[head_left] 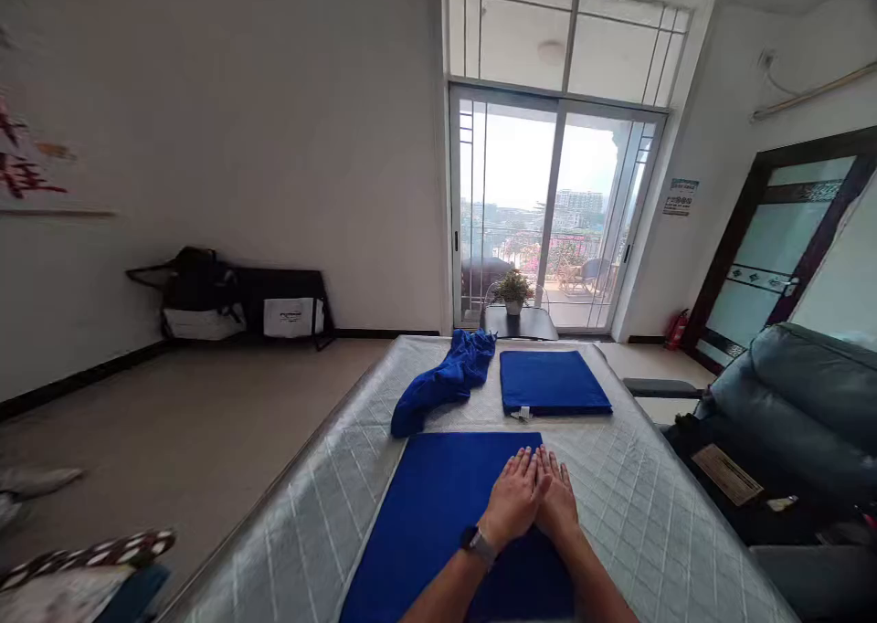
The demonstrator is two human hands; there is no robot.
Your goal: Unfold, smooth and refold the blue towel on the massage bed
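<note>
A blue cloth (438,504) lies spread flat on the quilted silver table cover (637,504) in front of me. My left hand (513,497), with a dark watch at the wrist, and my right hand (558,500) rest side by side on its right part, fingers stretched flat and touching each other. Further back sits a neatly folded blue cloth (554,382) with a small white tag. To its left lies a crumpled blue cloth (445,381).
A small dark stand with a potted plant (513,290) is beyond the table's far end, before the glass balcony doors (548,212). A grey sofa (787,413) stands to the right. Black bags (239,303) lean on the left wall. A red extinguisher (676,329) stands near the door.
</note>
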